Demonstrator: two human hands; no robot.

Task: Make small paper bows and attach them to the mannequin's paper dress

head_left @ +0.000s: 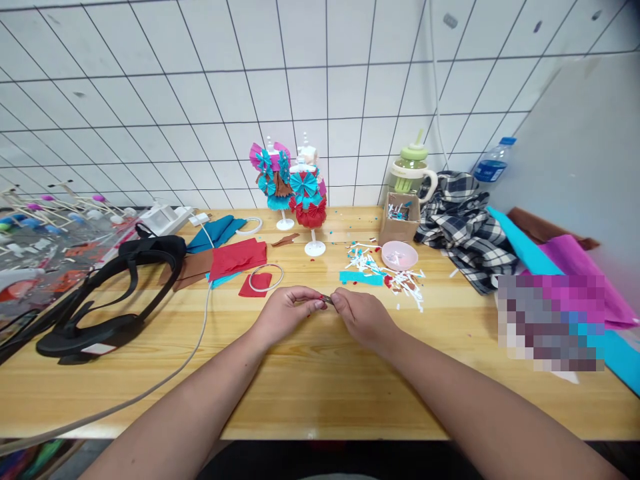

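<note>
Just above the table's middle, my two hands meet fingertip to fingertip. My left hand (290, 312) is closed in a pinch, with a tiny bit of red at its fingertips. My right hand (364, 319) is closed round a small dark, metal-looking tool (327, 299), whose tip points at the left fingers; most of it is hidden in the grip. Behind them stand two small white dress forms, one in blue and red pleated paper (308, 193), the other in purple, blue and brown (274, 175). A white ring (267, 289) and a red paper square (249, 285) lie left of my left hand.
White paper strips (410, 288), a blue strip (361, 278) and a pink bowl (399, 255) lie to the right. Behind are a cardboard box (395, 231), green-lidded cup (409, 175) and checked cloth (457, 217). Left are red crepe paper (239, 259), a black headset (125, 325) and a cable (193, 350).
</note>
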